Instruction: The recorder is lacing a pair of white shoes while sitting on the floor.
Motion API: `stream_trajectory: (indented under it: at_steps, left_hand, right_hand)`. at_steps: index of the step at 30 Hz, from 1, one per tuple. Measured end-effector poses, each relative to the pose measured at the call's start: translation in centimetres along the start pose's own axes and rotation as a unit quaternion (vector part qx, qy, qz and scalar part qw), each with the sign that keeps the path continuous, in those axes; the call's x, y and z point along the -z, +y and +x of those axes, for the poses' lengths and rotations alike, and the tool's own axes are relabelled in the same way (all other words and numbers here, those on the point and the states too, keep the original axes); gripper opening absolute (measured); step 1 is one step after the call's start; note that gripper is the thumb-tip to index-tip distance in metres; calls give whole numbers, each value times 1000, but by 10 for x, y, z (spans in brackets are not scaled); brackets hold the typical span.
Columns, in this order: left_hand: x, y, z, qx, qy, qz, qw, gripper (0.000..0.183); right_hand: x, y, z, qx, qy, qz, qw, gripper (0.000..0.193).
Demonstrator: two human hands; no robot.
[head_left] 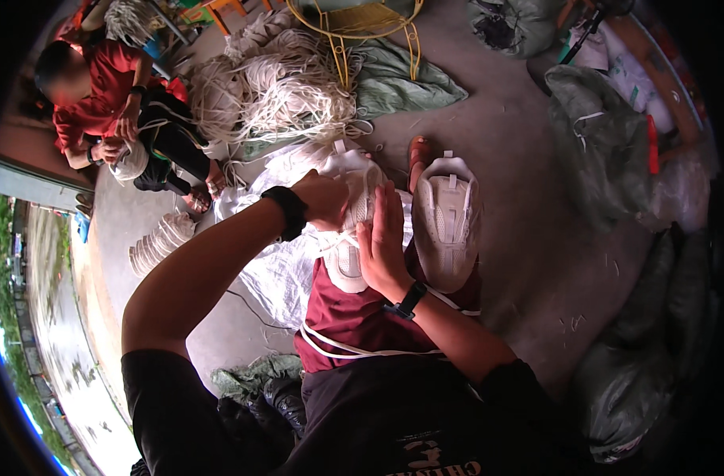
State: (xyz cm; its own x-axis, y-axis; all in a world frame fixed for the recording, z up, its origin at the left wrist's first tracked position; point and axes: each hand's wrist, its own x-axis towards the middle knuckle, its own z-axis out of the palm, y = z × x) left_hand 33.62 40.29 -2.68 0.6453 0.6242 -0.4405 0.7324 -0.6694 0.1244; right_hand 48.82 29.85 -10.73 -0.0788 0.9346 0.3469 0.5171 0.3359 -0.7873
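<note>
Two off-white shoes lie on my lap, over dark red shorts (334, 317). The left shoe (346, 274) is between my hands, and a loose white lace (346, 239) crosses its front. My left hand (324, 200) is closed against that shoe's upper left side; its fingertips are hidden, so what they pinch does not show. My right hand (384, 247) lies along the shoe's right side with its fingers stretched out, the thumb close to the lace. Beside it, the right shoe (448, 226) rests untouched, its tongue tab pointing away from me.
Ahead lies a big heap of pale cords (287, 91) beside a yellow metal-framed stool (342, 51). A person in a red shirt (112, 87) sits at the left, handling a pale bundle. White sheeting (279, 274) lies left of my lap. Large plastic sacks (600, 143) stand at the right.
</note>
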Motion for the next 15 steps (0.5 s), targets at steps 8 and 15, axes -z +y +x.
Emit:
stream_trajectory:
  at_steps: [8, 15]
  left_hand:
    - [30, 12, 12, 6, -107, -55, 993, 19]
    - [52, 36, 0, 47, -78, -83, 992, 48]
  right_hand:
    - [11, 0, 4, 11, 2, 1, 1000, 71]
    - [17, -4, 2, 12, 7, -3, 1000, 71]
